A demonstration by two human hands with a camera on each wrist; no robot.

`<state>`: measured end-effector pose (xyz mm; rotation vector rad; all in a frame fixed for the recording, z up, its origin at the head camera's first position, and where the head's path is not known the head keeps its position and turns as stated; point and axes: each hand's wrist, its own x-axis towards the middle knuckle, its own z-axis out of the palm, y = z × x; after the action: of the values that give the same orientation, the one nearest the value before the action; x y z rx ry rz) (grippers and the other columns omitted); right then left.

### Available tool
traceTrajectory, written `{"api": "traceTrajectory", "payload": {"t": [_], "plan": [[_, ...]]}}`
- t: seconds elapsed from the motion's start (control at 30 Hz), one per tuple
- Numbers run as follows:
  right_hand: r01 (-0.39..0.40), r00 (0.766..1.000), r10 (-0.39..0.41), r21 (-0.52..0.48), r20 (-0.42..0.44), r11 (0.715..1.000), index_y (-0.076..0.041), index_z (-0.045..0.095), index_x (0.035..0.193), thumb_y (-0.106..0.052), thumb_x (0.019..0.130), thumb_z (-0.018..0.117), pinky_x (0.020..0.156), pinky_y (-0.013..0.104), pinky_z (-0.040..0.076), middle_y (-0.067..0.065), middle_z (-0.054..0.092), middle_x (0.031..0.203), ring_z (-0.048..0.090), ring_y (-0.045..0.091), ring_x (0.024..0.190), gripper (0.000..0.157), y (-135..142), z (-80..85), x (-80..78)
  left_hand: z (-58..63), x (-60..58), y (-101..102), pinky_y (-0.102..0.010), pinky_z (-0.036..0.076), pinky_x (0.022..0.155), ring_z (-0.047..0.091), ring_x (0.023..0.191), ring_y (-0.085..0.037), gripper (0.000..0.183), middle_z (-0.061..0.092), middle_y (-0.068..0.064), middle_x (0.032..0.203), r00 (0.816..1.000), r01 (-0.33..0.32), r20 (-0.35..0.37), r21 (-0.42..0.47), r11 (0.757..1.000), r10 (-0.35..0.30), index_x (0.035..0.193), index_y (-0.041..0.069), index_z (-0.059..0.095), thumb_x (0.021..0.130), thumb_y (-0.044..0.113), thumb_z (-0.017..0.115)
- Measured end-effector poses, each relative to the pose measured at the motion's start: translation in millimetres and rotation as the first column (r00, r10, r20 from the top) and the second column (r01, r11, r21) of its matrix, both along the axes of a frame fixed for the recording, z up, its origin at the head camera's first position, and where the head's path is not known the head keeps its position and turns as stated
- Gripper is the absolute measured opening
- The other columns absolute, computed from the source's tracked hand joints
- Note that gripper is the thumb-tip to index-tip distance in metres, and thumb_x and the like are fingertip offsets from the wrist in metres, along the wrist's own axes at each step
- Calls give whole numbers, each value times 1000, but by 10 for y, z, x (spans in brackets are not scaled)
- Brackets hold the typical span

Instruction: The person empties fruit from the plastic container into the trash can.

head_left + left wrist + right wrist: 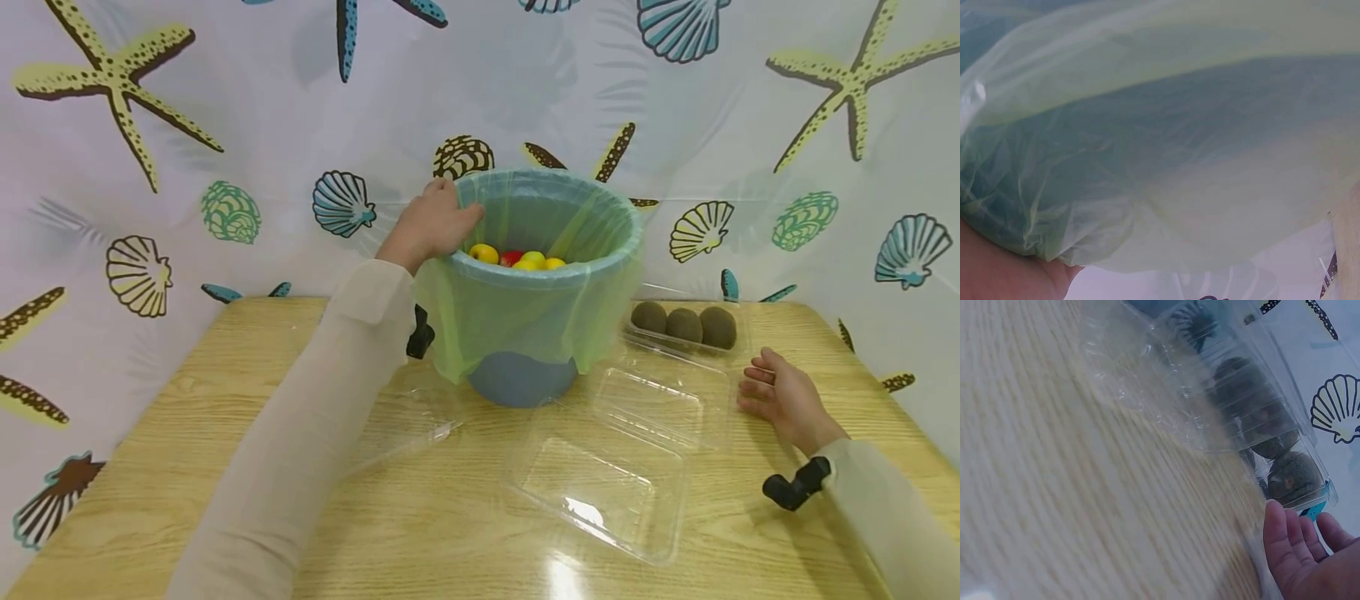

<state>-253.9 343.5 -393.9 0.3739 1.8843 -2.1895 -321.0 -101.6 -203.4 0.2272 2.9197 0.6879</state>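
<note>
A blue-grey bucket (521, 382) stands on the table, lined with a thin yellow-green plastic bag (495, 321) folded over its rim. My left hand (435, 221) grips the bucket's rim at its left side, over the bag. Inside lie several yellow fruits (484, 253) and a red one (512, 258). To the right, my right hand (783, 400) is held with relaxed fingers and nothing in it. It is nearest to a clear plastic box (742, 327) holding three brown, round kiwis (684, 326). In the right wrist view, fingertips (1275, 512) appear just below that box.
Clear plastic trays lie on the wooden table (420, 533): one tray (600, 500) in front of the bucket, another tray (660, 400) to its right, and a clear container (408, 425) partly behind the left sleeve. A shell-patterned curtain (270, 100) hangs behind.
</note>
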Motion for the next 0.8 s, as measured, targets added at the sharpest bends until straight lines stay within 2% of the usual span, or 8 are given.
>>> {"api": "traceTrajectory", "payload": {"t": [0.27, 0.53, 0.7, 0.8], "plan": [[29, 999, -29, 11, 17, 1000, -18, 41, 116, -49, 97, 42, 73, 23, 55, -6, 45, 107, 58, 4, 84, 37, -15, 44, -135, 5, -4, -8, -44, 10, 120, 1, 148, -33, 70, -8, -12, 161, 1000, -3, 2, 10, 1000, 3, 152, 0, -2, 103, 41, 26], [66, 996, -68, 40, 52, 997, -21, 42, 111, -50, 96, 44, 74, 21, 54, -5, 41, 110, 53, 5, 89, 33, 9, 76, -249, -10, -10, 2, -44, 12, 120, 5, 148, -35, 70, -7, -12, 161, 1000, -6, -4, -9, 1000, 6, 152, -1, -1, 103, 41, 25], [82, 996, -83, 22, 27, 996, -19, 42, 112, -46, 96, 47, 72, 23, 55, -4, 42, 109, 54, 5, 85, 32, 40, 81, -309, -13, 4, -12, -43, 10, 120, 2, 148, -33, 69, -6, -11, 161, 1000, -2, -5, 3, 1000, 2, 152, 0, -1, 103, 41, 25], [73, 997, -73, 45, -5, 996, -19, 43, 111, -46, 96, 47, 71, 22, 55, -5, 44, 107, 55, 4, 83, 32, 46, 97, -349, -5, 8, -29, -43, 9, 121, 1, 148, -32, 69, -7, -11, 161, 1000, -5, -3, 0, 1000, 5, 152, 0, -1, 102, 41, 25]]}}
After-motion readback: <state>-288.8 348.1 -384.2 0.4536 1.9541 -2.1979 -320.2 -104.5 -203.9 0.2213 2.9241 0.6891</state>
